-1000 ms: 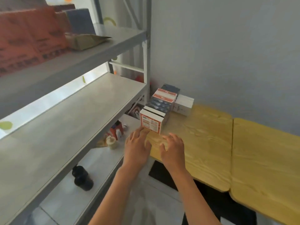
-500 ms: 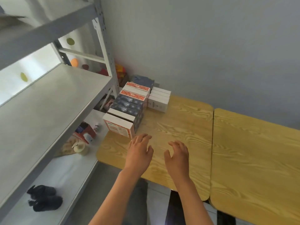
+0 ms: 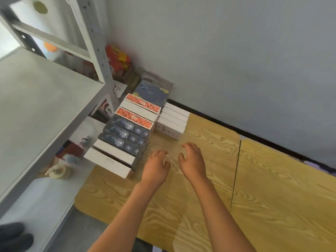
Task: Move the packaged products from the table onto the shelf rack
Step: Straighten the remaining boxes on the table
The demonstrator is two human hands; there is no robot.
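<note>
Both hands are held over the wooden table [image 3: 200, 206], side by side and apart, gripping nothing: the left hand [image 3: 155, 168] and the right hand [image 3: 192, 160] are seen with fingers loosely curled, just short of the boxes.

On the left, a grey metal shelf rack [image 3: 36, 110] is seen, its smooth middle shelf bare where visible and its perforated upright [image 3: 101, 57] standing beside the table corner. On the lower shelf a roll of tape [image 3: 59, 171] and several small items are half hidden and hard to make out; two dark objects [image 3: 14, 237] are cut off at the bottom edge.

The packaged products are found at the table's far left corner, still on the table. One row of upright rectangular cartons is counted as two white-topped boxes [image 3: 111, 159] nearest, then three dark blue boxes [image 3: 125, 135], then two orange-patterned boxes [image 3: 138, 111] with a white one between them, and a larger dark box [image 3: 151, 93] at the wall. Just right of the row, four slim white boxes [image 3: 172, 122] are stacked side by side.

Behind the upright, red and yellow packaging [image 3: 118, 60] is blurred.
</note>
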